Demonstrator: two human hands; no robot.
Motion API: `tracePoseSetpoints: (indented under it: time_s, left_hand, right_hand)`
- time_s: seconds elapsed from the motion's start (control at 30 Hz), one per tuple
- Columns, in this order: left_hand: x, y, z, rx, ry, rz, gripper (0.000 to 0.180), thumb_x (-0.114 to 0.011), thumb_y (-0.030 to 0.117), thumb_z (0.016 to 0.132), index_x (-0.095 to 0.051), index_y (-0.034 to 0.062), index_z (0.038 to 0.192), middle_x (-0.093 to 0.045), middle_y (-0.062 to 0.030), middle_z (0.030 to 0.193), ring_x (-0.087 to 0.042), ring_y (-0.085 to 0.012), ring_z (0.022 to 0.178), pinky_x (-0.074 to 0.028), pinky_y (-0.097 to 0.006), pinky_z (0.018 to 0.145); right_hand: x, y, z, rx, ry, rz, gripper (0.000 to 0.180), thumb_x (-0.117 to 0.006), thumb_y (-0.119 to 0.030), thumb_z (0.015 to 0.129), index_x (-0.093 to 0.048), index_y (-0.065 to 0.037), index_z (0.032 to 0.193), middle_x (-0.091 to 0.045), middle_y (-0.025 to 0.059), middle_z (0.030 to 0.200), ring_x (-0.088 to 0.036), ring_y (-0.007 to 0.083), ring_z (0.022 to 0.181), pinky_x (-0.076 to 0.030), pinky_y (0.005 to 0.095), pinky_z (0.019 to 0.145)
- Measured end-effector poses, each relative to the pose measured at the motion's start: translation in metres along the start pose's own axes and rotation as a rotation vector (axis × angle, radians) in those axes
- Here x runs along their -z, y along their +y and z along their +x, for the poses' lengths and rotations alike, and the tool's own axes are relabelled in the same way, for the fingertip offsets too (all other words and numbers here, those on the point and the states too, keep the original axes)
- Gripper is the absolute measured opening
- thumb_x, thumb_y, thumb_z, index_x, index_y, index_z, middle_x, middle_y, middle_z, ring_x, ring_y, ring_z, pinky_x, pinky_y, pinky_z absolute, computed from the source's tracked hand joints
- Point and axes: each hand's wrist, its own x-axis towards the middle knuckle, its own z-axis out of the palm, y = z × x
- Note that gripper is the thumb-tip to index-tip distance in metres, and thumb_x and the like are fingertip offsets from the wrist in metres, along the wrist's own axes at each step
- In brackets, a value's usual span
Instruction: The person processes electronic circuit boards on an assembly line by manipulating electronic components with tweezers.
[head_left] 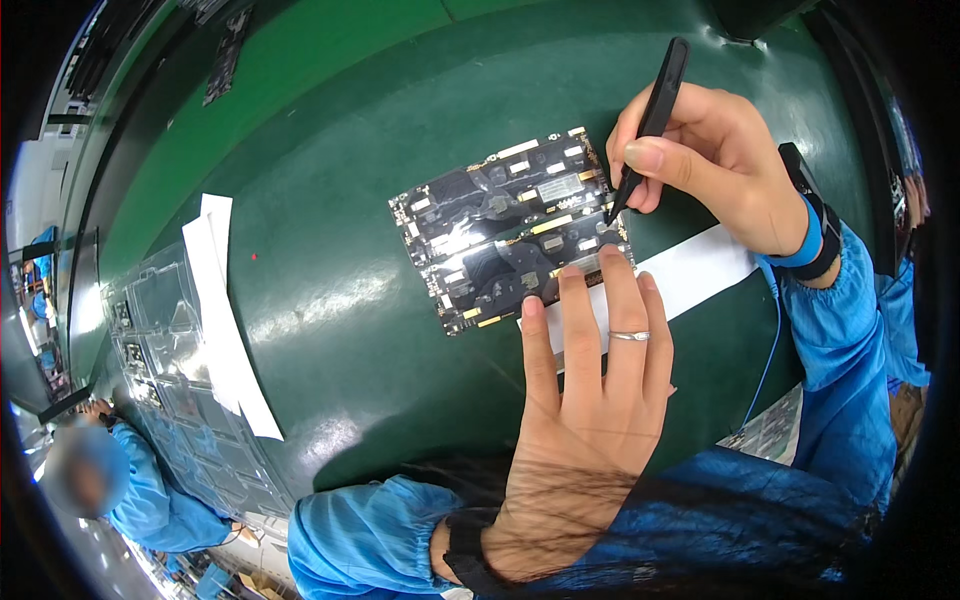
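Note:
A black circuit board panel (500, 225) with gold pads and white labels lies tilted on the green table. My left hand (585, 420) rests with its fingers spread, the fingertips on the panel's near right edge. Black pointed tweezers (658, 115) are pinched between the thumb and fingers of my right hand (715, 165). Their tip meets the panel close to its right edge. A white paper strip (700, 268) lies beside the panel, partly beneath my left fingers. Whether the tweezers' tip grips anything is too small to tell.
Clear plastic trays (185, 370) with some small boards stand at the left, white paper strips (222, 310) across them. A blue cord (768, 350) hangs from my right wristband. Another panel (228, 55) lies far left. A co-worker in blue (155, 490) sits at lower left.

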Motion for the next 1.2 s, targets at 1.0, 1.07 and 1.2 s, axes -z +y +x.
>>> tracePoseSetpoints:
  time_s: [1.0,1.07,1.2]
  left_hand:
    - [-0.041,0.000,0.002,0.045,0.350,0.164,0.066,-0.066,0.050,0.084,-0.057,0.0062,0.132,-0.052,-0.0213,0.140,-0.056,-0.0293,0.121,-0.040,-0.048,0.110]
    - [-0.048,-0.003,0.003,0.023,0.356,0.249,0.065,-0.066,0.050,0.085,-0.057,0.0064,0.132,-0.052,-0.0214,0.140,-0.056,-0.0293,0.121,-0.040,-0.048,0.110]
    - [0.002,-0.001,0.004,0.029,0.013,0.056,0.059,-0.062,0.048,0.088,-0.058,0.0071,0.131,-0.053,-0.0212,0.140,-0.056,-0.0291,0.121,-0.039,-0.048,0.111]
  right_hand:
    - [0.001,0.000,0.000,0.023,-0.009,-0.028,0.018,-0.056,-0.014,0.101,-0.062,0.003,0.105,-0.065,0.0103,0.097,-0.064,0.0117,0.078,-0.055,0.0244,0.071]
    - [0.001,0.001,-0.002,0.015,0.000,-0.023,0.019,-0.057,-0.014,0.102,-0.062,0.003,0.105,-0.065,0.0100,0.096,-0.064,0.0115,0.078,-0.055,0.0242,0.071]
    - [0.000,-0.004,-0.002,-0.014,0.063,0.031,0.020,-0.057,-0.017,0.102,-0.062,0.003,0.105,-0.065,0.0096,0.096,-0.063,0.0108,0.077,-0.054,0.0239,0.071]
